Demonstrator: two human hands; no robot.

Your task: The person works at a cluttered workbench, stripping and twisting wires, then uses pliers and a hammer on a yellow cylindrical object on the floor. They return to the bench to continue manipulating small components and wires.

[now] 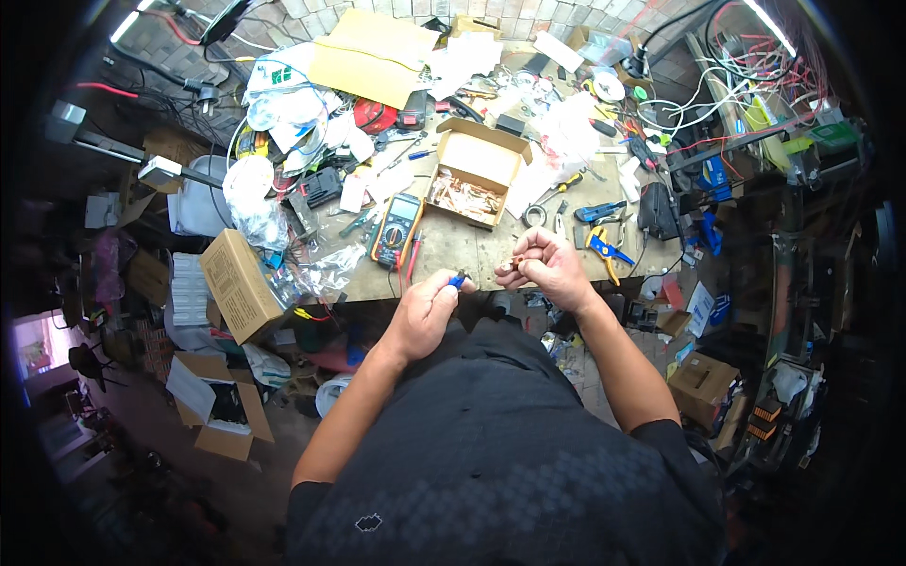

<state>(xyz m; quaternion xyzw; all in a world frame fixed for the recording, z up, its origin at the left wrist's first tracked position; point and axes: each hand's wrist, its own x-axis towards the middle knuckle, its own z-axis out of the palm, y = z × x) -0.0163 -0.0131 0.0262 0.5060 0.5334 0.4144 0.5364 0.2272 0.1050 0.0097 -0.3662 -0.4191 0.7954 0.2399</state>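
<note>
My left hand point(430, 311) is closed on a small blue item point(457, 281) just off the bench's front edge. My right hand point(547, 269) pinches a small copper-coloured piece point(515, 264) to its right, apart from the left. Beyond them an open cardboard box point(495, 143) holds several copper-coloured pieces point(462, 193). A yellow-and-black multimeter point(395, 232) with red leads lies behind my left hand. Blue-and-yellow wire strippers point(609, 249) lie right of my right hand, near other pliers point(598, 212).
The cluttered bench point(481, 274) carries papers, cables, a yellow envelope point(368, 52) and screwdrivers. A tall cardboard box point(241, 288) stands at its left front. More boxes point(703, 387) sit below on the right, and an open box point(222, 406) on the floor at left.
</note>
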